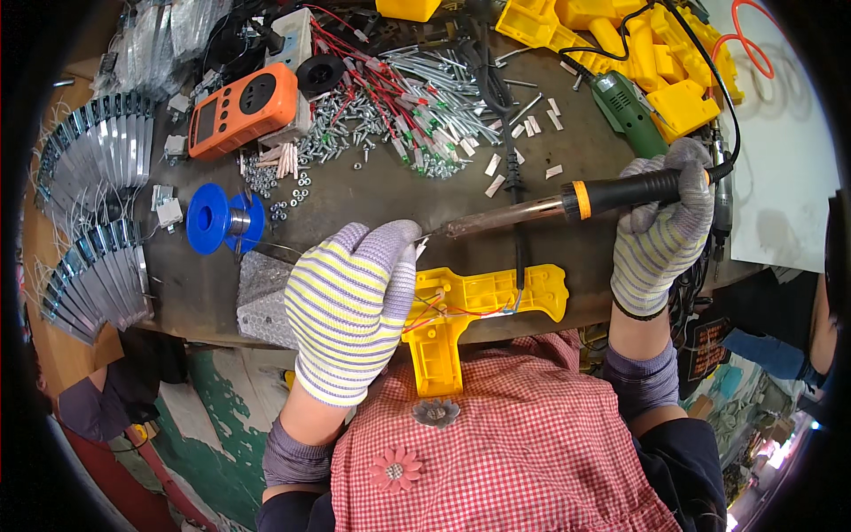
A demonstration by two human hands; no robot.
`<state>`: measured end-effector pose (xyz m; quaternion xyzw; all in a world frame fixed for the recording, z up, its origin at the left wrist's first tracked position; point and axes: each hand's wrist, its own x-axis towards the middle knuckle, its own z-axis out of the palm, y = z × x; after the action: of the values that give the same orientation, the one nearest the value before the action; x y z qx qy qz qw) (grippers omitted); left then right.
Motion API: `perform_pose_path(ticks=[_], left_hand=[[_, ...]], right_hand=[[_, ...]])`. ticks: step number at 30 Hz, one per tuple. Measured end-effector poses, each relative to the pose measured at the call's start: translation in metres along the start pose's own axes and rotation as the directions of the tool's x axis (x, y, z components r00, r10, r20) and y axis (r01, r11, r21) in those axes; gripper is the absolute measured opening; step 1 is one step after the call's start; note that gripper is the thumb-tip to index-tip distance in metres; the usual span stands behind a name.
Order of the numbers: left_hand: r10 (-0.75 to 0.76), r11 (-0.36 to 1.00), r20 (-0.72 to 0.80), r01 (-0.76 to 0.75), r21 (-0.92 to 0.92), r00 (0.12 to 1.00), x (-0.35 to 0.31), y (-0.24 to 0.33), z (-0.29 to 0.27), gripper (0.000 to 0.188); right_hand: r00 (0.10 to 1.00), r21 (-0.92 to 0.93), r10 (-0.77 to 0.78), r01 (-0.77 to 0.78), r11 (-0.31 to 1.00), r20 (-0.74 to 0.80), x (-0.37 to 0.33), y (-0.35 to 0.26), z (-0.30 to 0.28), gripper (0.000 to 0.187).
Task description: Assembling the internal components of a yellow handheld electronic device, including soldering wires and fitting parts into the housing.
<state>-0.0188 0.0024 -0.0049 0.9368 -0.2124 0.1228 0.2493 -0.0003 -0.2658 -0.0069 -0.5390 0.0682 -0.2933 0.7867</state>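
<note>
Your right hand (pixel 663 235) is wrapped round the handle of the soldering iron (pixel 523 214), likely to stay off the hot shaft. Left hand (pixel 353 297) is pinched narrow by the tip, on a small pale piece (pixel 421 246); can't tell what it is. Yellow shell (pixel 436 355) lies open side up, lower center of frame, probably keeping its wires reachable. Blue spool (pixel 207 219), left of center, trails thin wire (pixel 277 246) toward your left hand. Orange meter (pixel 232 113), upper left: markings too small to read.

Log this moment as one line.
right hand: holding soldering iron; left hand: beside iron's tip, grip partly hidden; yellow casing: open side up
</note>
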Motion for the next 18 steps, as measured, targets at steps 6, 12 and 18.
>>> perform_pose_path(ticks=[6, 12, 18], left_hand=[[-0.117, 0.976, -0.143, 0.087, -0.199, 0.983, -0.013, -0.004, -0.004, 0.018], [-0.215, 0.928, -0.153, 0.153, -0.339, 0.965, -0.044, 0.0, -0.019, 0.015], [-0.207, 0.893, -0.123, 0.136, -0.429, 0.971, -0.051, 0.002, -0.017, 0.013]], right_hand=[[0.999, 0.006, 0.009, -0.008, 1.0, -0.042, 0.007, -0.003, 0.003, 0.024], [0.972, -0.029, 0.177, -0.183, 0.983, -0.156, 0.057, -0.031, -0.004, 0.04], [0.717, 0.248, 0.198, -0.466, 0.849, 0.669, 0.098, -0.028, 0.008, 0.039]])
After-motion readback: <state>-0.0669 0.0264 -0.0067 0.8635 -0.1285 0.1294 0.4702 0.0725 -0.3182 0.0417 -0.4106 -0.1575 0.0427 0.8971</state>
